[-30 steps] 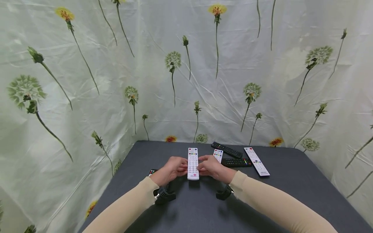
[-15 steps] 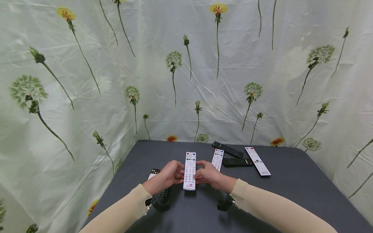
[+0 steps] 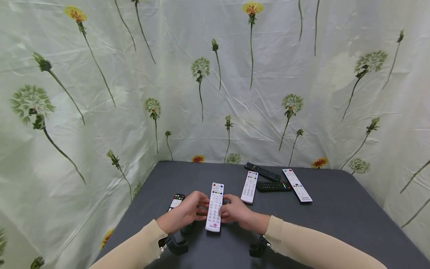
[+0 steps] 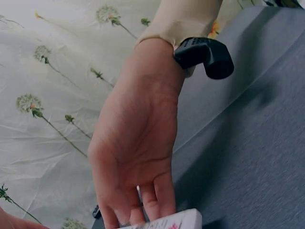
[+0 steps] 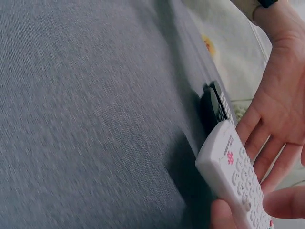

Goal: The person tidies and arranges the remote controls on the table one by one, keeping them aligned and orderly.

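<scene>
A white remote control (image 3: 215,207) with its button side up is between my two hands, held just over the dark table (image 3: 336,209); its shadow shows beneath it. My right hand (image 3: 240,213) pinches its right edge, the thumb on the buttons and a finger at the side in the right wrist view. On the other side, my left hand (image 3: 186,211) has its fingers extended along the remote's left edge. The left wrist view shows these fingers straight behind the remote's near end (image 4: 190,219). A black remote with a white panel (image 3: 176,201) lies partly hidden under my left hand.
Right of my hands lie a second white remote (image 3: 249,186), a black remote (image 3: 262,172) at the back, another black one with coloured buttons (image 3: 273,186) and a longer white remote (image 3: 297,185). A flower-printed cloth (image 3: 235,93) hangs behind the table.
Both hands have drawn the white remote nearer and slightly left, and its far end now leans right. The second white remote, partly covered by my right hand before, now shows whole.
</scene>
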{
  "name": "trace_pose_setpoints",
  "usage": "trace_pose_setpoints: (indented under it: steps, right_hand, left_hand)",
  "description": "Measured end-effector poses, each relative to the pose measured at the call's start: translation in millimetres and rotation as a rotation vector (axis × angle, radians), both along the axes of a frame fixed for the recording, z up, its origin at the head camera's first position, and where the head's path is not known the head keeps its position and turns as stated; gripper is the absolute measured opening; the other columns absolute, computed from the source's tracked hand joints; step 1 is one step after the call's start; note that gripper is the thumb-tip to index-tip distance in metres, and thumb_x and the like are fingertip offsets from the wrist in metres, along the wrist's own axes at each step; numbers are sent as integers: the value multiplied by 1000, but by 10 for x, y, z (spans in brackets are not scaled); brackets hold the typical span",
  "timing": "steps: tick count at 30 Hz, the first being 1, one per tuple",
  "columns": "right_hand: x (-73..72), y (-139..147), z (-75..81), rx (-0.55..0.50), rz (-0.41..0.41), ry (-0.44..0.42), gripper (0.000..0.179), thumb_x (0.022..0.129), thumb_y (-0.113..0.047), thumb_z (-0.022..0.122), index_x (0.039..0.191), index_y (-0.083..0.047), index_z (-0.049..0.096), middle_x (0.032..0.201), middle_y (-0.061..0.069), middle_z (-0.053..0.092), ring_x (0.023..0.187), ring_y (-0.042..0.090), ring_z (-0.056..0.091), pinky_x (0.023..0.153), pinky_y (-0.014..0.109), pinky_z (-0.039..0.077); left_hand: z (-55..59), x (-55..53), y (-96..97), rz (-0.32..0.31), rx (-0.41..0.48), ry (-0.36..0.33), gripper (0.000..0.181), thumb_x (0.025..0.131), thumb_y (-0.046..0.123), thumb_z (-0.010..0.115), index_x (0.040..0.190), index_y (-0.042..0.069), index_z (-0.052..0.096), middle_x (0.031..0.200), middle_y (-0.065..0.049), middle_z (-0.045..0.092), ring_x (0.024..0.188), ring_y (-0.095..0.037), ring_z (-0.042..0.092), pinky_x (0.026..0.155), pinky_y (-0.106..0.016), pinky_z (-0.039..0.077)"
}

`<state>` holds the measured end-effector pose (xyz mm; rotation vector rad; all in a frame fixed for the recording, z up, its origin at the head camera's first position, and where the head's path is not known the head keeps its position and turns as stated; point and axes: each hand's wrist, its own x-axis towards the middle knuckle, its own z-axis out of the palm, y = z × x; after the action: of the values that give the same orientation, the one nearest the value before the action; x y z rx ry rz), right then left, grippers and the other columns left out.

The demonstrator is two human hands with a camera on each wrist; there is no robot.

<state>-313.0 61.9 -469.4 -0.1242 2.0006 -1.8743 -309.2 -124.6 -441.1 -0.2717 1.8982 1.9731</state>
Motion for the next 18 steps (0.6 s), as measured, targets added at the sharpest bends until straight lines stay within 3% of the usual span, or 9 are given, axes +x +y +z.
trace_pose_setpoints:
  steps: [6, 12, 18]
  right_hand:
    - [76, -44, -24, 15, 3, -22, 73, 82, 3, 57, 149, 11, 29, 96, 18, 66, 75, 21, 67, 73, 42, 60]
    - [109, -54, -20, 26, 35, -27, 69, 85, 2, 56, 148, 14, 30, 98, 18, 67, 78, 22, 67, 73, 40, 60]
    - [122, -45, -19, 69, 43, -17, 63, 86, 1, 57, 144, 16, 36, 98, 17, 66, 77, 22, 67, 70, 37, 60]
  left_hand:
    - [-22, 71, 12, 20, -4, -26, 24, 88, 15, 50, 103, -3, 56, 106, -20, 53, 93, -35, 54, 82, -49, 49]
    - [-45, 114, -14, 6, -13, -37, 42, 90, 19, 47, 119, -13, 49, 117, -29, 48, 104, -41, 51, 93, -58, 45]
    - [-40, 115, -38, -2, -25, -27, 53, 93, 20, 47, 132, -16, 43, 126, -37, 49, 113, -47, 51, 96, -60, 45]
